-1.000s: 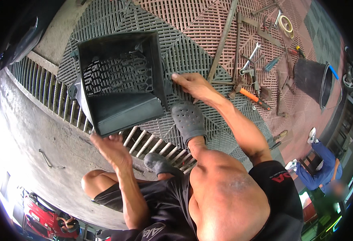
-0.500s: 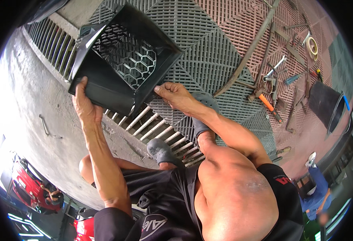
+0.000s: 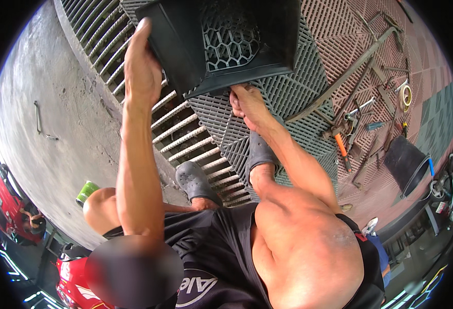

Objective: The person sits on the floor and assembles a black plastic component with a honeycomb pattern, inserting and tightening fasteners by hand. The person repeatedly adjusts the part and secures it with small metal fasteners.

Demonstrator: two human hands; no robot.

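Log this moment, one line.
left hand: at black honeycomb-grille housing, left side | right hand: at near edge | orange-handled hammer: on floor tiles

Black housing [image 3: 227, 51] | turned clockwise | solid panel [image 3: 177, 46]: near side → left

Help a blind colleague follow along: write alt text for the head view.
A person holds a black plastic part with honeycomb mesh, left hand at its left side, right hand at its lower edge. Tools and a bucket sit at right.
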